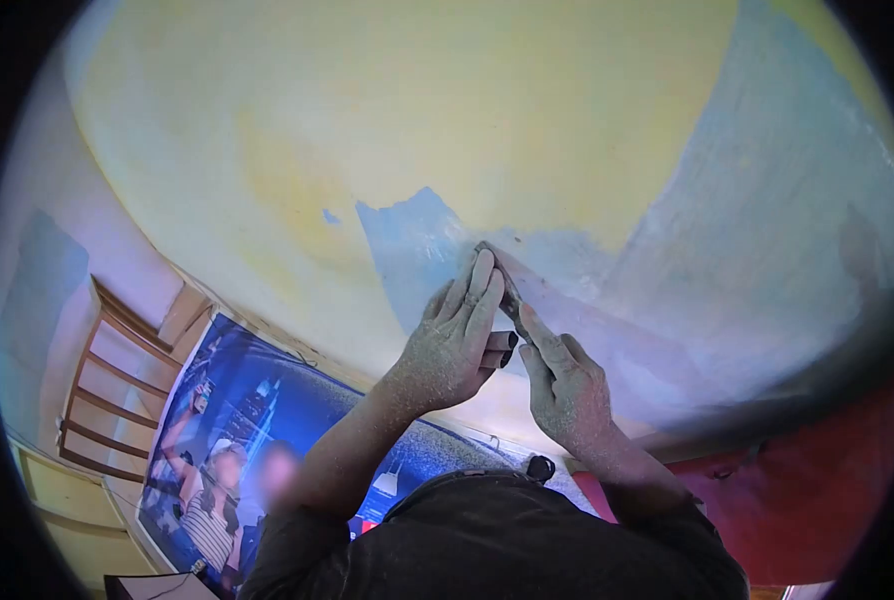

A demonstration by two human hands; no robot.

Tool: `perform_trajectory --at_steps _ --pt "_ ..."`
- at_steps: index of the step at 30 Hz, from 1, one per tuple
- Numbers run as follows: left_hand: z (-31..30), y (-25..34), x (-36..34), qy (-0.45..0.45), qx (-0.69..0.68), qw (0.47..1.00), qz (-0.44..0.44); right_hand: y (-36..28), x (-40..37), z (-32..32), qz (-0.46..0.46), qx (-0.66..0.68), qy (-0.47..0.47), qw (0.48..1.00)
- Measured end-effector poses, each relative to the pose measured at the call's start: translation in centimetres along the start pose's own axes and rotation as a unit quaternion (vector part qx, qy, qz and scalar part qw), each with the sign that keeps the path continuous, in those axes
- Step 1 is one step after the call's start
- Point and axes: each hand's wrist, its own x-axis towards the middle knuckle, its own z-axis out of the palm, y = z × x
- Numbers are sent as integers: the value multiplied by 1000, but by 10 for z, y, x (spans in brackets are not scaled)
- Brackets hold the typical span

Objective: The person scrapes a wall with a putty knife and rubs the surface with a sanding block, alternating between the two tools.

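Note:
A thin, dark, flat scraper [510, 298] lies slantwise with its edge against the patchy painted surface [527, 130]. My left hand [452, 345] has two fingers stretched along the far end of the scraper, while its other fingers curl in below. At the near end, my right hand [569, 390] grips the scraper between thumb and fingers. Pale dust covers both hands and forearms. Around the blade, the top coat gives way to a bluish patch [412, 240] and a greyish-white area. The lower part of the scraper is partly hidden by my fingers.
A blue printed banner [307, 385] with people and towers pictured on it is at the lower left. Beyond it is a brown wooden slatted frame [117, 375]. A red sheet [807, 480] spreads at the lower right.

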Motion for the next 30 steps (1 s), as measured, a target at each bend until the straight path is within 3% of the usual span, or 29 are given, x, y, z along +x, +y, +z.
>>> perform_trajectory --at_steps 3,6,10,15,20,23,30 --pt "-8 -5 6 19 -9 999 -44 -9 13 7 -2 -9 2 1000" --pt "-18 -16 7 23 37 999 -8 -8 19 13 -22 9 10 1000" --pt "-8 -11 3 18 0 1000 11 -3 5 7 -7 15 3 1000" --pt "-25 -20 8 8 9 1000 -29 -17 21 23 1 28 18 999" --pt "-27 -16 2 -14 4 1000 -9 -18 12 11 43 44 -18 998" --pt "-14 -15 1 0 -18 1000 18 -11 5 18 32 66 13 997" --pt "-31 -24 7 7 4 1000 2 -28 17 16 55 65 -4 996"
